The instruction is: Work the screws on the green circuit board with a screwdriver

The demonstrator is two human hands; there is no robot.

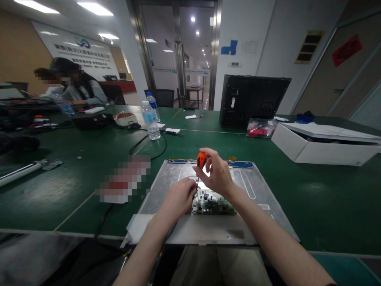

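A flat metal display panel (262, 194) lies in front of me, with a green circuit board (212, 204) on its middle. My right hand (218, 172) is closed round the orange and black handle of a screwdriver (201, 159). The screwdriver stands nearly upright, its thin shaft running down to the board's upper left corner. Beside that tip, my left hand (181, 196) rests with its fingers pressed together at the board's left edge; what they pinch, if anything, is hidden. A narrow blue circuit strip (242, 164) runs along the panel's far edge.
Water bottles (151, 123) and a black cable (165, 149) are at the back left. A black monitor (253, 101), a bag with red items (260, 129) and a white box (324, 147) stand at the back right. Another person (80, 87) sits at the far left.
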